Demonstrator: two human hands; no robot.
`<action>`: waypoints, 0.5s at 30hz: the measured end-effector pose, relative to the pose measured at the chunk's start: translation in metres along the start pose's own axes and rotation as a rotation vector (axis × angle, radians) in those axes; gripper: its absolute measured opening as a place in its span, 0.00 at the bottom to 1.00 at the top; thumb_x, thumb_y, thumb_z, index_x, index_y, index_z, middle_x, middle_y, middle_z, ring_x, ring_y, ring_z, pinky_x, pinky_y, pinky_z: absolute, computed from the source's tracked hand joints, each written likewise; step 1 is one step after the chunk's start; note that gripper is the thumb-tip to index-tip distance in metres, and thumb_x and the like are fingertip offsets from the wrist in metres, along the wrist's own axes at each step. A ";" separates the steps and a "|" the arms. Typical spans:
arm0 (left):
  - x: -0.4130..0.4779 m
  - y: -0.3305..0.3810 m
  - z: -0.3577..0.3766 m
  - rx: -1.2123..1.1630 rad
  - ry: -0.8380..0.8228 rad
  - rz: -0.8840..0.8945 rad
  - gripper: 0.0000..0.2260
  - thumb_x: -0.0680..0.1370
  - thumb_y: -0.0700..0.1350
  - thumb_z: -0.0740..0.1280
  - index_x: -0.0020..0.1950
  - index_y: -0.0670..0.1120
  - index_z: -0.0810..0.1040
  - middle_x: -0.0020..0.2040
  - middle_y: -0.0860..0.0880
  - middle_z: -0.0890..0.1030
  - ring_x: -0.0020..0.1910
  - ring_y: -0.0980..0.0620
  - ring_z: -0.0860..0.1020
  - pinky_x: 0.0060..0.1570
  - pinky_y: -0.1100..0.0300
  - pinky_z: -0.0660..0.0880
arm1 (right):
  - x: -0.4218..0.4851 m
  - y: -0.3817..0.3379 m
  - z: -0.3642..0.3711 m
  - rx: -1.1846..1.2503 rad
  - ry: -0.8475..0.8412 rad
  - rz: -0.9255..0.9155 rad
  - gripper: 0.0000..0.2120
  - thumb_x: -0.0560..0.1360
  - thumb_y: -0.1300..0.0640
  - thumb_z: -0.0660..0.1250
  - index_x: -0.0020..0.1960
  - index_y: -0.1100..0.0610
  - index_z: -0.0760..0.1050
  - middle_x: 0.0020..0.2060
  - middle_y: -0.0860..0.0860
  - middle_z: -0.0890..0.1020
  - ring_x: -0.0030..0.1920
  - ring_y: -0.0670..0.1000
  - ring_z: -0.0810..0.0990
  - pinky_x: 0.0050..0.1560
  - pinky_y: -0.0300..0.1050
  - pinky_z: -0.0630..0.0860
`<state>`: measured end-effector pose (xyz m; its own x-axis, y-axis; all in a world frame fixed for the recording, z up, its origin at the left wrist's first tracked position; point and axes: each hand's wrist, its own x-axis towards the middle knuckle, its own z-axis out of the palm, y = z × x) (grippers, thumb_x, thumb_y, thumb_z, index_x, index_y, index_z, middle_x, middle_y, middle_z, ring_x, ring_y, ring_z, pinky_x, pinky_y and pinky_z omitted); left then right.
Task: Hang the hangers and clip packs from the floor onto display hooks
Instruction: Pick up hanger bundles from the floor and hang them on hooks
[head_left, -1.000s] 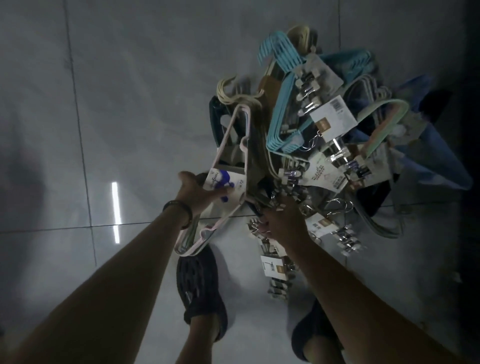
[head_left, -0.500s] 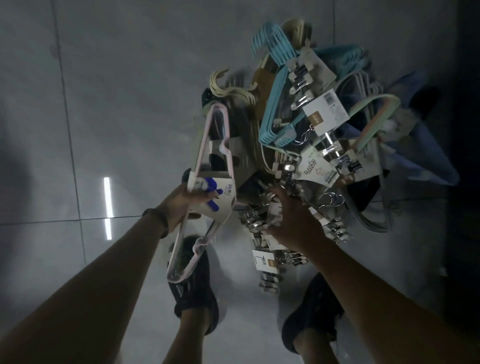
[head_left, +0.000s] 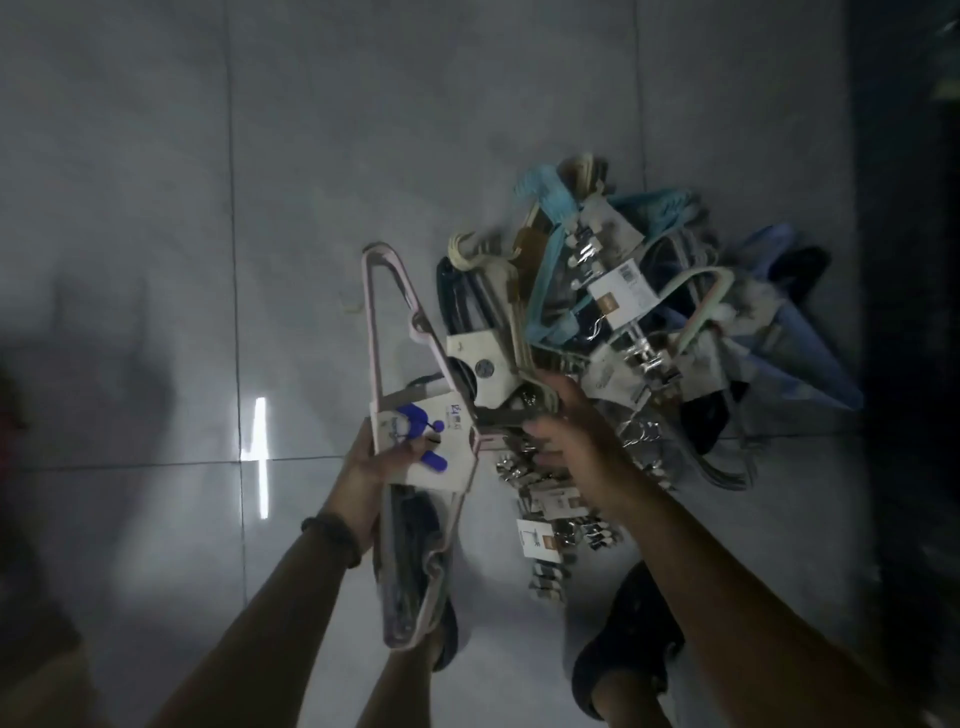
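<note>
**Early stage: two items in hand, nothing hung yet**

The left hand (head_left: 371, 467) grips a pink hanger pack (head_left: 387, 332) at its card label (head_left: 415, 441), held clear of the tiled floor (head_left: 156, 208). The right hand (head_left: 569, 431) has its fingers curled round a bunch of clip packs (head_left: 545, 519) that dangles below the wrist. Motion blur makes the exact hold hard to confirm. Just beyond it sits the pile (head_left: 649, 291), a tangle of blue, cream and dark hangers with more carded clips, all on the floor. No display hooks are in view, so nothing counts as hung. Judged from this, pickup is only starting. Most of the stock is left, and several more loads look likely.
</note>
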<state>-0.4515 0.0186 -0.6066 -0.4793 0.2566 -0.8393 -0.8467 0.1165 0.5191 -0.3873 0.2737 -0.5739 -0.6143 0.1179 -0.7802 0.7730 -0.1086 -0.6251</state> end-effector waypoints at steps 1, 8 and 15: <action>-0.014 0.009 0.016 -0.005 0.009 0.011 0.33 0.68 0.48 0.78 0.71 0.46 0.74 0.62 0.40 0.85 0.60 0.36 0.84 0.56 0.38 0.82 | -0.018 -0.014 -0.005 -0.029 0.037 -0.025 0.31 0.73 0.45 0.69 0.75 0.40 0.67 0.68 0.51 0.77 0.59 0.53 0.83 0.52 0.54 0.84; -0.144 0.112 0.155 0.029 -0.100 0.149 0.36 0.65 0.51 0.80 0.68 0.39 0.76 0.58 0.38 0.86 0.56 0.36 0.85 0.53 0.43 0.82 | -0.179 -0.159 -0.074 -0.802 0.555 -0.388 0.25 0.78 0.37 0.61 0.71 0.48 0.72 0.67 0.53 0.76 0.69 0.55 0.73 0.66 0.61 0.75; -0.347 0.230 0.299 0.292 -0.338 0.425 0.33 0.69 0.52 0.80 0.67 0.37 0.74 0.55 0.35 0.85 0.51 0.35 0.86 0.55 0.40 0.83 | -0.388 -0.318 -0.147 -0.857 0.667 -0.393 0.14 0.86 0.42 0.56 0.63 0.50 0.71 0.49 0.49 0.80 0.45 0.52 0.78 0.43 0.46 0.71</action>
<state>-0.4106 0.2430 -0.1479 -0.6207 0.6228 -0.4762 -0.4765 0.1827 0.8600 -0.3712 0.4074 -0.0684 -0.8280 0.5208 -0.2078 0.5577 0.7269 -0.4006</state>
